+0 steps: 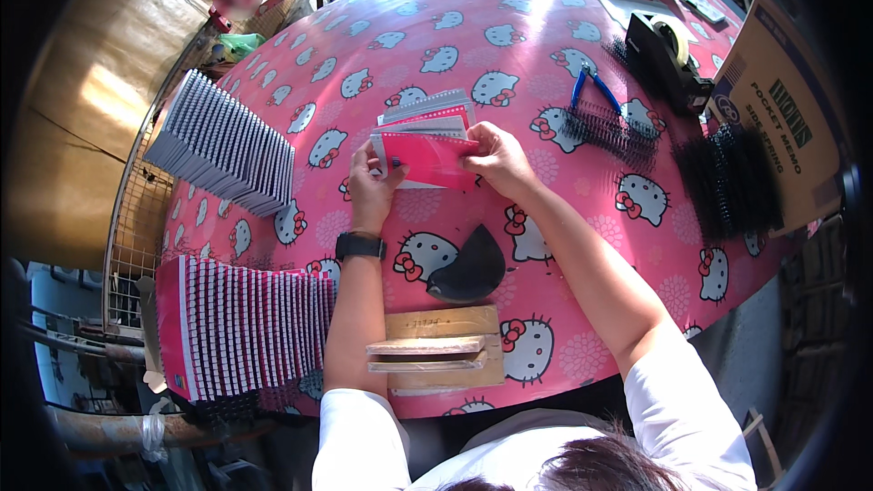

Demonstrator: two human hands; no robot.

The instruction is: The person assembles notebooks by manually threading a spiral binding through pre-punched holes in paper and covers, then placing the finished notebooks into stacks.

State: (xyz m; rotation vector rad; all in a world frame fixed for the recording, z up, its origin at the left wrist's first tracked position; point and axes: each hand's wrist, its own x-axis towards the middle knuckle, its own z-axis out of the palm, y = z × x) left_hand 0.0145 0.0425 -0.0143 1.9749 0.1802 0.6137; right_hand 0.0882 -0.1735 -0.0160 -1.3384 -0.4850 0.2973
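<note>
Both my hands hold a small memo pad (427, 156) with a pink cover and white sheets that have a row of punched holes along the edge. My left hand (371, 186) grips its left side, thumb on the pink cover. The right hand (498, 161) pinches its right edge. More punched sheets (423, 107) fan out behind the cover at the far side. Nearer to me lie a black half-round object (473, 268) and a wooden jig (446, 320) with raised strips, beside my left forearm.
At left stand a long stack of punched white pads (223, 141) and a pink-covered stack (245, 327). To the right lie blue-handled pliers (591, 86), black binding coils (618, 136), more coils (727, 182), a tape dispenser (668, 64) and a cardboard box (791, 118). A patterned pink cloth (582, 282) covers the table.
</note>
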